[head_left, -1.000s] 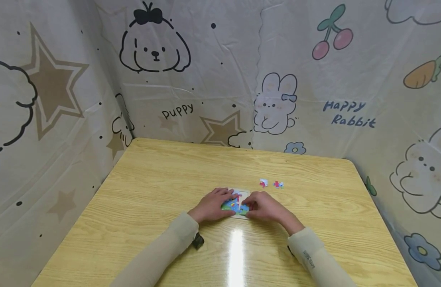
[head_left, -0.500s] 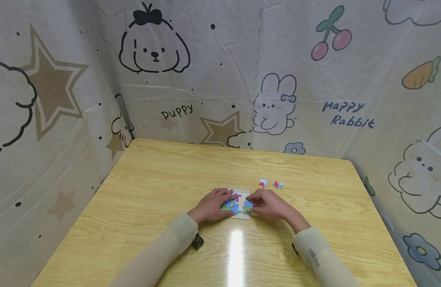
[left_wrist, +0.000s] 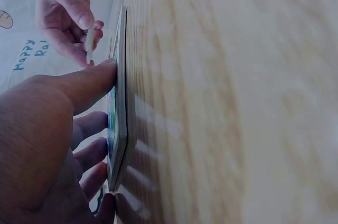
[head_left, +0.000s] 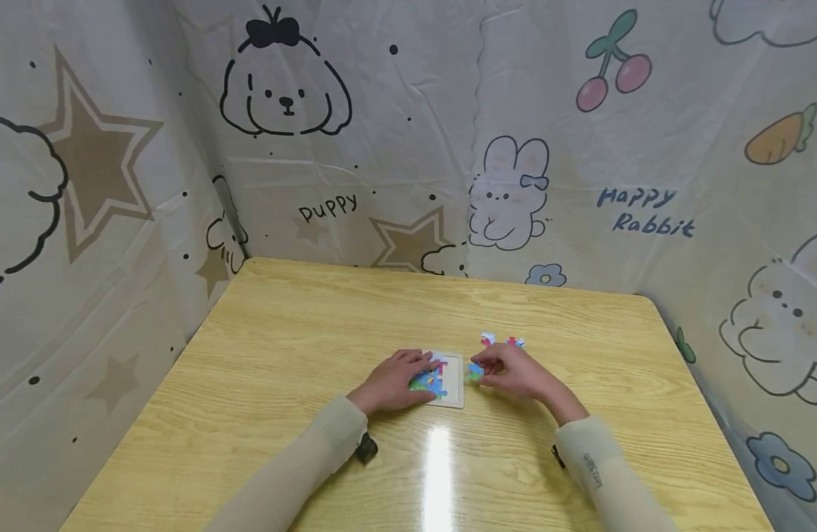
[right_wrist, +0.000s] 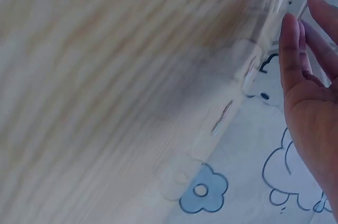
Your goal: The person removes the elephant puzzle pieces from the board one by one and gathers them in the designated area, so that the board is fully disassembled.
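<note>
A small jigsaw puzzle board (head_left: 453, 381) with a pale rim lies flat on the table. Its left part carries a colourful picture, while bare tray shows on its right. My left hand (head_left: 394, 381) rests over the left side of the board, thumb along the near edge and fingers spread on top; the left wrist view shows the thumb (left_wrist: 92, 84) touching the board. Just right of the board, my right hand (head_left: 518, 372) pinches a blue and green puzzle piece (head_left: 474, 372) between thumb and fingers. That piece appears edge-on, raised off the table, in the left wrist view.
Two loose puzzle pieces lie beyond my right hand: a pink and white piece (head_left: 488, 338) and a partly covered pink and blue piece (head_left: 517, 341). The wooden table (head_left: 302, 318) is bordered by a printed cloth (head_left: 355, 170) at the back and sides.
My right hand has lifted the blue and green piece out of the board's right side and carried it rightward, baring the tray there. The left hand has stayed on the board.
</note>
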Demonstrator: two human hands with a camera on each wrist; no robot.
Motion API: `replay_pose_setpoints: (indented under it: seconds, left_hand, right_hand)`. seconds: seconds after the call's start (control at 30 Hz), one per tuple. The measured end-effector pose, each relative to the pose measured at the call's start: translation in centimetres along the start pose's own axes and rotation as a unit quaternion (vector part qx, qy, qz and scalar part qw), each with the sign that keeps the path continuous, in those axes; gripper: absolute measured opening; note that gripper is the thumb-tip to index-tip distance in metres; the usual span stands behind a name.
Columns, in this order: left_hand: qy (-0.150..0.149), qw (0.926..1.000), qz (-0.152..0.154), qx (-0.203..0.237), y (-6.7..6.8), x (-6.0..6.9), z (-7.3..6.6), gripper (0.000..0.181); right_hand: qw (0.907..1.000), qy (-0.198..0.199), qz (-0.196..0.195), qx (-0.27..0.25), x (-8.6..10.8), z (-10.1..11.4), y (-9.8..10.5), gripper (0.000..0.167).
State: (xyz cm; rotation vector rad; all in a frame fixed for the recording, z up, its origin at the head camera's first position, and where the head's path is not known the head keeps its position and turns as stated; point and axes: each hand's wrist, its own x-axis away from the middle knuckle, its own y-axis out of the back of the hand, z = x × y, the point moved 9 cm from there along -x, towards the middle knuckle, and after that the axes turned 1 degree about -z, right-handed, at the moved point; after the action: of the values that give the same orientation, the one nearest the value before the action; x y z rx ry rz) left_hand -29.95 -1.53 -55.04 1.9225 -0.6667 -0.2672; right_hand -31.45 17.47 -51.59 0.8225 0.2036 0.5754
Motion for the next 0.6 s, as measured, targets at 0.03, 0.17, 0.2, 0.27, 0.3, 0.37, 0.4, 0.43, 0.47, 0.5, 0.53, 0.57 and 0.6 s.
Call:
replay_pose_setpoints:
  seconds: [0.03, 0.17, 0.2, 0.27, 0.3, 0.37, 0.4, 0.43, 0.47, 0.5, 0.53, 0.57, 0.6]
  left_hand:
    - [0.0, 1.0, 0.0, 0.0, 0.0, 0.0, 0.0, 0.069]
    - [-0.003, 1.0, 0.001, 0.005, 0.1, 0.1, -0.1, 0.068]
    - [-0.003, 1.0, 0.001, 0.006, 0.1, 0.1, -0.1, 0.068]
    - [-0.005, 0.9999, 0.001, 0.011, 0.1, 0.1, -0.2, 0.068]
    - [-0.005, 0.9999, 0.0, 0.012, 0.1, 0.1, -0.2, 0.068]
    - [-0.005, 0.9999, -0.001, 0.016, 0.1, 0.1, -0.1, 0.068]
    - [-0.005, 0.9998, 0.0, 0.018, 0.1, 0.1, -0.1, 0.068]
    - [-0.005, 0.9998, -0.001, 0.018, 0.2, 0.1, -0.1, 0.068]
    - [-0.005, 0.9998, -0.001, 0.018, 0.2, 0.1, -0.1, 0.067]
    - [-0.005, 0.9998, -0.002, 0.018, 0.2, 0.1, -0.1, 0.067]
    - [-0.005, 0.9998, -0.001, 0.018, 0.2, 0.1, -0.1, 0.067]
    - [-0.005, 0.9998, -0.001, 0.018, 0.2, 0.1, -0.1, 0.067]
    - [-0.005, 0.9998, -0.001, 0.018, 0.2, 0.2, -0.1, 0.067]
  right_hand:
    - [1.0, -0.002, 0.0, 0.003, 0.1, -0.3, 0.2, 0.036]
    - [0.9996, -0.015, -0.008, 0.021, 0.5, -1.5, 0.9, 0.034]
    - [0.9995, -0.019, -0.011, 0.024, 0.6, -1.8, 1.2, 0.034]
    - [0.9991, -0.025, -0.019, 0.029, 0.8, -2.4, 1.8, 0.035]
    - [0.9989, -0.028, -0.023, 0.031, 0.9, -2.7, 2.1, 0.035]
    - [0.9986, -0.033, -0.029, 0.03, 1.2, -3.3, 2.7, 0.036]
    - [0.9985, -0.035, -0.031, 0.03, 1.3, -3.5, 3.1, 0.036]
    - [0.9983, -0.038, -0.034, 0.03, 1.4, -3.7, 3.4, 0.036]
    - [0.9982, -0.039, -0.035, 0.03, 1.6, -3.9, 3.7, 0.037]
    - [0.9982, -0.038, -0.036, 0.031, 1.7, -4.0, 4.0, 0.037]
    - [0.9982, -0.036, -0.037, 0.032, 1.8, -4.2, 4.3, 0.038]
    - [0.9978, -0.039, -0.04, 0.035, 1.9, -4.4, 4.6, 0.037]
    - [0.9976, -0.042, -0.041, 0.038, 2.1, -4.6, 4.9, 0.037]
